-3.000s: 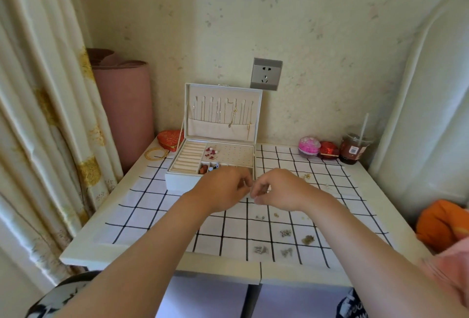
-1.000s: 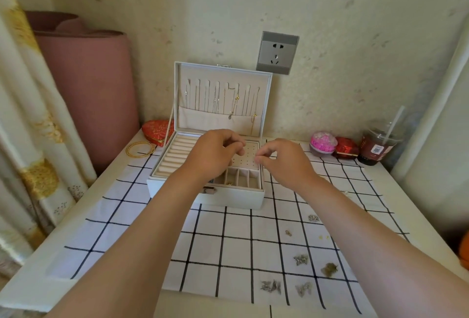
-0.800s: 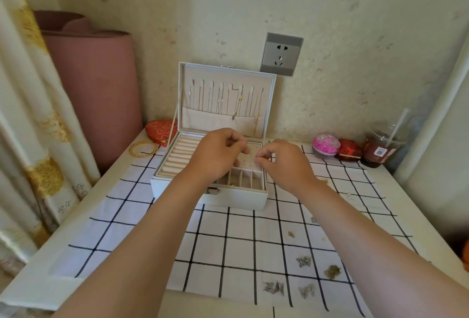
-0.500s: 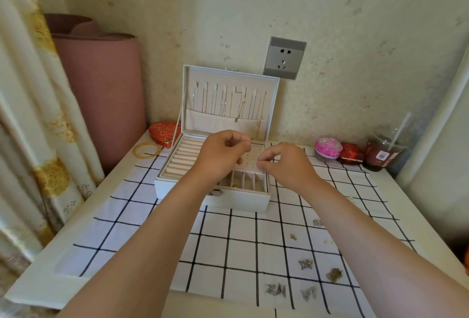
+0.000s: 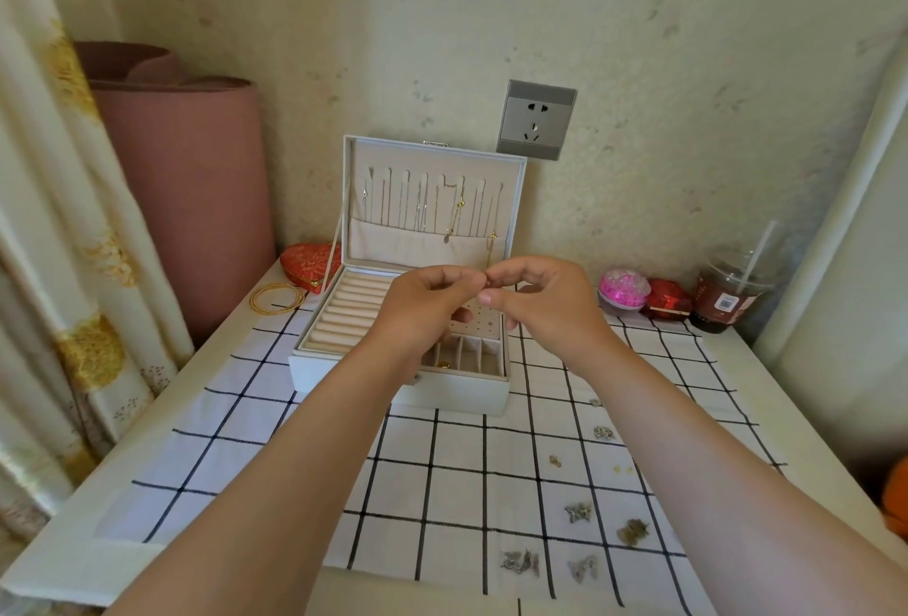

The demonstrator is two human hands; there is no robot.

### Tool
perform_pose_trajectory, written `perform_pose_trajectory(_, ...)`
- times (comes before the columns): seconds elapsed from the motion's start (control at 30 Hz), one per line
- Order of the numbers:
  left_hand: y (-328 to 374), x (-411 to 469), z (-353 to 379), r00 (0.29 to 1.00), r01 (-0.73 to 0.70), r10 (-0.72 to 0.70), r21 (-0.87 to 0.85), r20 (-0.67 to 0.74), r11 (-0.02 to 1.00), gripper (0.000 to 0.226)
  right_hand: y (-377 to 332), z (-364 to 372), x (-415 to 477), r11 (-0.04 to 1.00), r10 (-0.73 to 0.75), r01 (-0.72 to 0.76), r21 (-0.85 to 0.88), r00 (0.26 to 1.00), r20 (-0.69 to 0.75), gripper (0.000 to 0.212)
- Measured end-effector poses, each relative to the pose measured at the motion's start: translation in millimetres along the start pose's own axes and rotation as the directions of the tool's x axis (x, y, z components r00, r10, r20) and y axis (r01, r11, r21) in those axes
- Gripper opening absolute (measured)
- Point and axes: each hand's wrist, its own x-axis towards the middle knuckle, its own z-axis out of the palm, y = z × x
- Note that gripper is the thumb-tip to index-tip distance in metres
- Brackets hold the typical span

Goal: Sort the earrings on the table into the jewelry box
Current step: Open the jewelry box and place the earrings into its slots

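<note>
The white jewelry box [image 5: 344,372] stands open at the back middle of the table, its lid upright with thin chains hanging inside. My left hand [image 5: 422,308] and my right hand [image 5: 545,303] hover together above the box's perforated earring panel. Their fingertips meet and pinch a tiny earring [image 5: 487,282], too small to make out. Several loose earrings [image 5: 578,512] lie scattered on the checked cloth [image 5: 275,458] at the front right, under and beside my right forearm.
A pink roll [image 5: 186,183] and a curtain [image 5: 54,247] stand at the left. A red heart box [image 5: 308,264] and gold bangles [image 5: 276,298] lie left of the jewelry box. A pink container [image 5: 623,290], a red box [image 5: 667,302] and a cup with a straw [image 5: 729,293] sit at the back right.
Both hands moved from the cloth up over the open box. In the last half second they drew closer until their fingertips touch above the earring panel.
</note>
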Motion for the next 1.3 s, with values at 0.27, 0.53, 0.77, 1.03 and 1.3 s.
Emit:
perform_pose_trajectory(0.27, -1.0, 0.7, -2.2, 0.999, -0.037, 0.034, 0.124, 0.022, 0.992, 0.014, 1.7, -0.8, -1.4, 1.000, -0.013, 0.014, 0.025, 0.998, -0.057, 0.008)
perform_pose_trajectory(0.53, -33.1, 13.0, -11.1, 0.916, -0.387, 0.261, 0.844, 0.305, 0.373, 0.033, 34.5, 2.3, -3.1, 0.831, -0.026, 0.026, -0.556, 1.000, 0.007, 0.008)
perform_pose_trajectory(0.77, -36.5, 15.9, -10.7, 0.910, -0.407, 0.242, 0.837, 0.337, 0.365, 0.041, 29.0, 4.0, -0.5, 0.675, -0.173, 0.219, -0.705, 0.975, 0.137, 0.013)
perform_pose_trajectory(1.03, -35.4, 14.9, -11.5, 0.909, -0.412, 0.236, 0.826, 0.344, 0.384, 0.040, 27.5, 0.8, -0.8, 0.585, -0.141, 0.292, -0.757, 0.955, 0.260, 0.016)
perform_pose_trajectory(1.3, -38.0, 15.2, -10.5, 0.902, -0.423, 0.256, 0.831, 0.349, 0.360, 0.039, 28.9, 2.6, -0.3, 0.757, -0.117, 0.161, -0.634, 0.987, 0.111, 0.010)
